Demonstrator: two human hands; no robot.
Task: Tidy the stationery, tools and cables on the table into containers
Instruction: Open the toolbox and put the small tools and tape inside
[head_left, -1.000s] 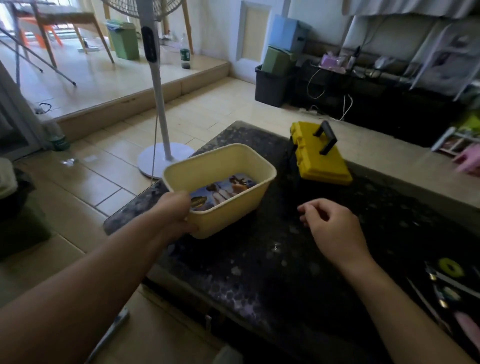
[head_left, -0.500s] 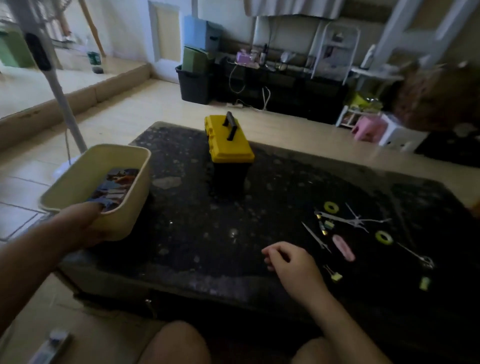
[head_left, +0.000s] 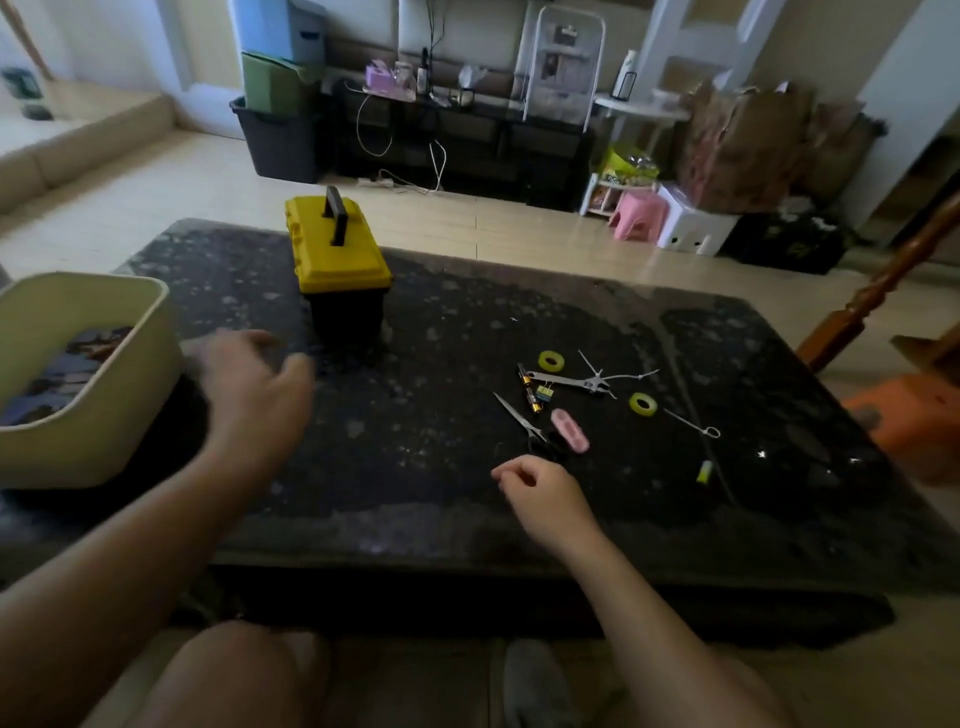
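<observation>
Left hand (head_left: 254, 384) is hovering, fingers spread, bin (head_left: 93, 441) to its left. Right hand (head_left: 545, 499) is resting loosely curled, empty, scissors (head_left: 519, 418) just ahead.

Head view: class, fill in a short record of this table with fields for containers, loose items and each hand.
Containers: cream bin at left edge of the table; yellow-lidded toolbox, lid closed
Loose items: scissors, wrench, tape rolls, batteries, pink item, all right of centre
Left hand: fingers spread, blurred, beside the bin, holding nothing
Right hand: loosely curled, empty, next to the scissors
</observation>
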